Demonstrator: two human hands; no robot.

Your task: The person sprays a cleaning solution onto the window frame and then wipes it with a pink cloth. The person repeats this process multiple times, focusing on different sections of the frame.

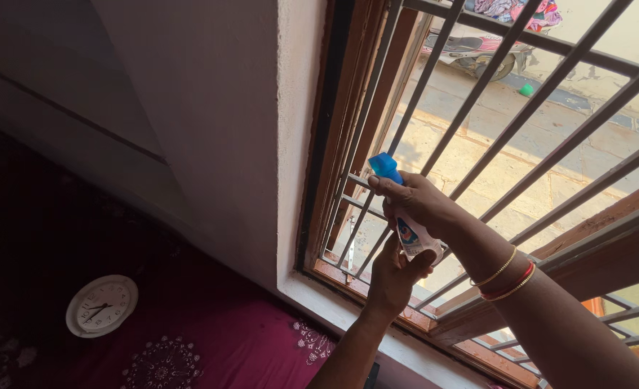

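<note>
I hold a small white spray bottle (411, 234) with a blue nozzle cap (385, 166) up in front of the window grille (478, 94). My right hand (416, 202) wraps around the upper part of the bottle, its fingers (377, 184) closed just below the blue cap. My left hand (391, 277) comes from below and cups the bottom of the bottle, its fingers closed around the base. The bottle stands roughly upright, tilted a little, with its blue top toward the bars. On my right wrist sit gold and red bangles (507, 279). The grille's grey metal bars run slanted across a wooden window frame (348, 122). Beyond the bars lies a sunlit paved yard with a parked scooter (478, 52). Lower left, a round white wall clock (101, 305) lies on a maroon patterned cloth (211, 338).
</note>
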